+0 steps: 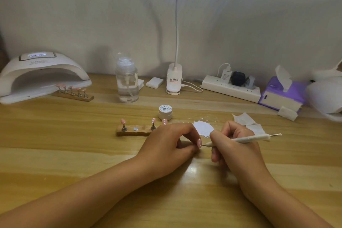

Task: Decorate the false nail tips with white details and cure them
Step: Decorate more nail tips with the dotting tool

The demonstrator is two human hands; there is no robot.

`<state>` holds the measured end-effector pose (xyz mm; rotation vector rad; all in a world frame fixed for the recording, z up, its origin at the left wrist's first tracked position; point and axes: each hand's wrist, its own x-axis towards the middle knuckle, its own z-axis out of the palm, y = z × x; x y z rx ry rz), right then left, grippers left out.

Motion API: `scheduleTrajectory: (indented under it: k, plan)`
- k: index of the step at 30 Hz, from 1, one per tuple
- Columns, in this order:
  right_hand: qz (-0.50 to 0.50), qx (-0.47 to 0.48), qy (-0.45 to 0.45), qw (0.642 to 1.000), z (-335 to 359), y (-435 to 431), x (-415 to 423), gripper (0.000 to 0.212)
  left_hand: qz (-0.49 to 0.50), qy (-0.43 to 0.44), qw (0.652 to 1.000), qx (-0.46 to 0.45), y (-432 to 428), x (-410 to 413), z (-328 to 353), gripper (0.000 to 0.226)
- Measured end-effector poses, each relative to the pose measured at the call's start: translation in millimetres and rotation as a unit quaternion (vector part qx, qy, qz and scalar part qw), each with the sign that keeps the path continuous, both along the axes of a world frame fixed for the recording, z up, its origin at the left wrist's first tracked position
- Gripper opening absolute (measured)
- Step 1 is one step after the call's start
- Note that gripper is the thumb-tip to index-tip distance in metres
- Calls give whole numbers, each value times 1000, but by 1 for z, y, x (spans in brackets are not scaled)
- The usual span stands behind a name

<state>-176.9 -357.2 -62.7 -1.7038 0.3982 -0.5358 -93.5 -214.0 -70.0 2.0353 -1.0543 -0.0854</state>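
My left hand [166, 146] pinches a small stand with a pink false nail tip [199, 142] near the table's middle. My right hand [233, 146] grips a white dotting pen [248, 138], and its fine point touches that nail tip. Behind my left hand lies a wooden holder [133, 130] carrying three more pink tips on metal stands. A white gel paint jar [165, 112] stands just beyond it, lid on. White paint is smeared on a patch [202, 128] between my hands and the jar. A second wooden holder [74, 96] with several pink tips sits at the mouth of the white curing lamp [42, 77].
A clear pump bottle [127, 83], a clip lamp base [174, 81] with its cable, a power strip [231, 88] and a purple tissue box [281, 94] line the back. Loose wipes [244, 119] lie right of the paint patch. The wooden table [74, 153] extends to the front.
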Motion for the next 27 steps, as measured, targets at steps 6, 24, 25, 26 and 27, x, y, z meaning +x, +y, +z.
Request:
scheduleTrajectory:
  k: [6, 24, 25, 26, 27]
  plan:
    - [-3, -2, 4, 1000, -1, 0, 1, 28, 0, 1, 1000, 0, 0, -1, 0, 15]
    - [-65, 12, -98, 993, 2, -9, -2, 30, 20, -32, 999, 0, -1, 4, -5, 14]
    - [-71, -24, -105, 992, 3, -14, -2, 31, 17, -42, 999, 0, 0, 4, -5, 14]
    - [-73, -67, -106, 989, 4, -20, -2, 29, 13, -48, 999, 0, 0, 4, -6, 15]
    - [-75, -131, -96, 984, 5, -26, -3, 24, 11, -50, 999, -1, 1, 4, -7, 16]
